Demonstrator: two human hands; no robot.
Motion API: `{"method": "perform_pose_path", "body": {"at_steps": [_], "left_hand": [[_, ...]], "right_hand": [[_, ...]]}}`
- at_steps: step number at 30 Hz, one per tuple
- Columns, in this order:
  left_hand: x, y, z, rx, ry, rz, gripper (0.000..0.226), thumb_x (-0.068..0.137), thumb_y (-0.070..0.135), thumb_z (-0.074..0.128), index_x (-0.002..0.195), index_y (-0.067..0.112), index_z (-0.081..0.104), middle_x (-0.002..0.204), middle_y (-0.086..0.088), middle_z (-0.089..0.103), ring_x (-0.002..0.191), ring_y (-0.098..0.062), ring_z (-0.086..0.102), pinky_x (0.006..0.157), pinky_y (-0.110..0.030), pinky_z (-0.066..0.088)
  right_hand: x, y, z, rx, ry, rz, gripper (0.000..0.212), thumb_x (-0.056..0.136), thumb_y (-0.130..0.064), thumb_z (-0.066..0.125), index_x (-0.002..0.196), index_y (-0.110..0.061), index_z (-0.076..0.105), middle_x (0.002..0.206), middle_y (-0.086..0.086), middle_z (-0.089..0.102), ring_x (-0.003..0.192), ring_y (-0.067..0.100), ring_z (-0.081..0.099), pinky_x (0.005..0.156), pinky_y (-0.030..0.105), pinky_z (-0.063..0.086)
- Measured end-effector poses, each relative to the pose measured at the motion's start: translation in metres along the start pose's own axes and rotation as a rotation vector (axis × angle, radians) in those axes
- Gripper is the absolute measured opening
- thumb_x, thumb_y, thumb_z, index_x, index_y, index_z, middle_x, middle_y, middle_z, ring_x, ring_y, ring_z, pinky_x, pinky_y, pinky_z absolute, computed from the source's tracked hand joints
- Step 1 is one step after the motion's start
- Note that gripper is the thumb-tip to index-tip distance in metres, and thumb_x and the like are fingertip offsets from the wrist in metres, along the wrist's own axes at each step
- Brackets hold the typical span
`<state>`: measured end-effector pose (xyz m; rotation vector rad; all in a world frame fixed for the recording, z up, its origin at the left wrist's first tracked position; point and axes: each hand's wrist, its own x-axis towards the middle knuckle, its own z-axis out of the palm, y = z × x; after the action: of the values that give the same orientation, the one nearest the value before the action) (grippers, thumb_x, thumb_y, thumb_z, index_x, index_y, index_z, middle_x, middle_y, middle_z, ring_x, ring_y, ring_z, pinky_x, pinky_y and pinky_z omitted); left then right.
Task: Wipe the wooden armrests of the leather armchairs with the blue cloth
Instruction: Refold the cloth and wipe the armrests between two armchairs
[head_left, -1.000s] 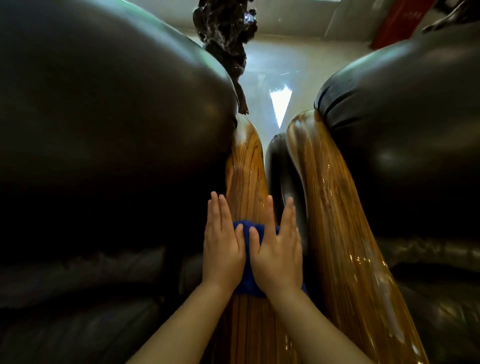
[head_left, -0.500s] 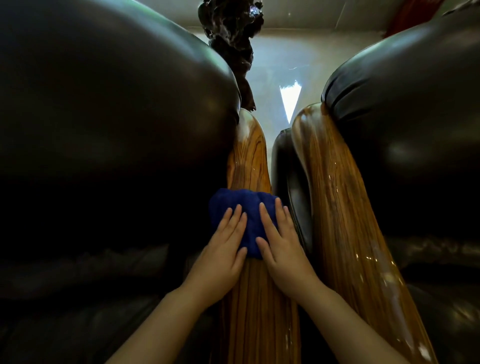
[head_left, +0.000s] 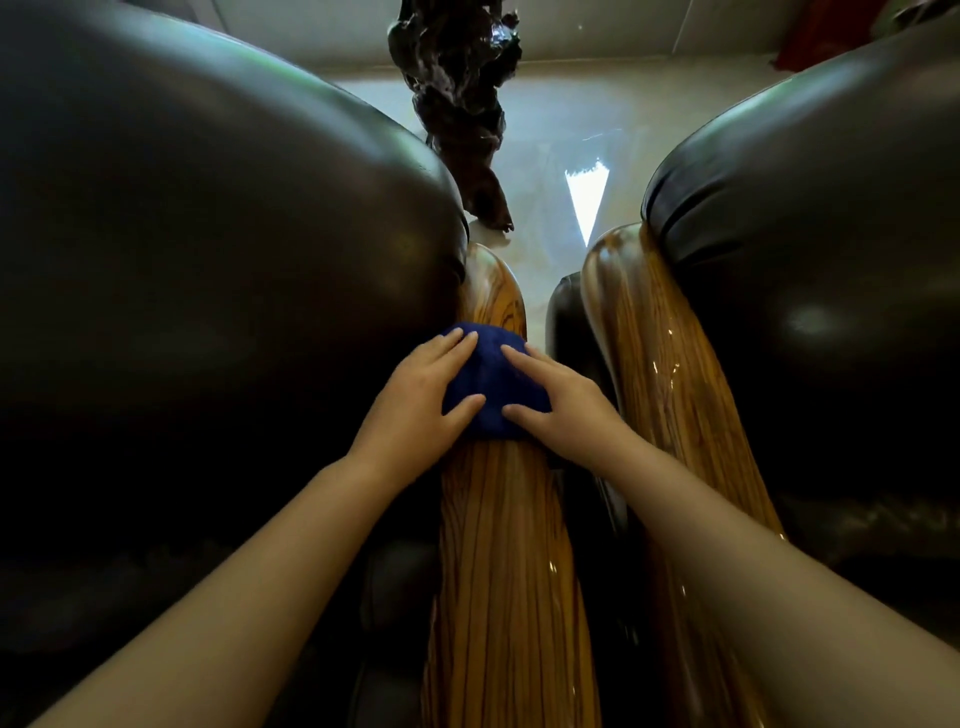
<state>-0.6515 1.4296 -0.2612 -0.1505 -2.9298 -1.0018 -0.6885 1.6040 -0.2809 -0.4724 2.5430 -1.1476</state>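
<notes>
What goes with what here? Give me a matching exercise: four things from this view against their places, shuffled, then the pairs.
Things:
1. blue cloth
2. left hand
3. right-side wooden armrest
4. dark carved sculpture

Places:
A. standing on the floor beyond the armrests
B. bare, no cloth on it
C. draped over the left-side wooden armrest
D. pressing on the cloth's left part

Pairs: 1-C, 2-D, 3-B, 4-A

A dark gnarled carving (head_left: 460, 98) stands on the glossy pale floor (head_left: 550, 156).
</notes>
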Motion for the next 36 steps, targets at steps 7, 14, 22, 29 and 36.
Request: {"method": "perform_pose_path", "body": {"at_steps": [7,14,22,29,36], "left_hand": [[0.017,-0.011,0.025,0.039,-0.083,-0.067,0.074,0.087,0.019,0.056,0.144,0.011,0.010,0.157,-0.005,0.008,0.143,-0.015,0.002,0.110,-0.021,0.000],[0.017,-0.005,0.024,-0.040,0.026,-0.124,0.069,0.081,0.010,0.063,0.140,0.009,0.028,0.152,-0.009,0.027,0.141,-0.020,0.019,0.113,-0.025,0.012],[-0.043,0.025,0.028,0.050,0.106,-0.111,0.042,0.080,0.007,0.061,0.122,0.012,0.056,0.128,-0.007,0.059,0.121,-0.020,0.050,0.105,-0.029,0.033],[-0.079,0.066,-0.016,-0.141,-0.134,-0.243,0.022,0.077,0.010,0.067,0.098,0.015,0.066,0.097,-0.004,0.067,0.092,-0.014,0.062,0.084,-0.031,0.052],[-0.119,0.130,-0.083,-0.261,-0.241,-0.290,0.024,0.072,0.012,0.073,0.093,0.018,0.065,0.093,-0.003,0.069,0.087,-0.015,0.065,0.079,-0.032,0.055]], "right_hand": [[0.018,0.004,-0.002,0.039,-0.043,0.036,0.068,0.084,-0.024,0.065,0.142,-0.028,0.030,0.156,0.002,0.020,0.141,0.020,0.021,0.111,0.033,0.021],[0.029,0.003,-0.003,-0.045,-0.010,0.027,0.069,0.080,-0.025,0.069,0.140,-0.023,0.036,0.146,0.008,0.039,0.132,0.024,0.037,0.105,0.035,0.032],[-0.034,0.006,0.018,-0.136,0.192,-0.072,0.040,0.075,-0.027,0.070,0.112,-0.032,0.055,0.093,-0.015,0.042,0.085,0.006,0.047,0.064,0.012,0.032],[-0.085,-0.014,-0.015,-0.028,-0.048,0.040,0.031,0.073,-0.025,0.073,0.088,-0.043,0.053,0.086,-0.018,0.052,0.081,0.005,0.055,0.062,0.016,0.044],[-0.152,-0.077,-0.084,0.085,-0.179,0.022,0.029,0.074,-0.017,0.073,0.098,-0.030,0.060,0.096,-0.006,0.061,0.084,0.014,0.064,0.066,0.027,0.058]]}}
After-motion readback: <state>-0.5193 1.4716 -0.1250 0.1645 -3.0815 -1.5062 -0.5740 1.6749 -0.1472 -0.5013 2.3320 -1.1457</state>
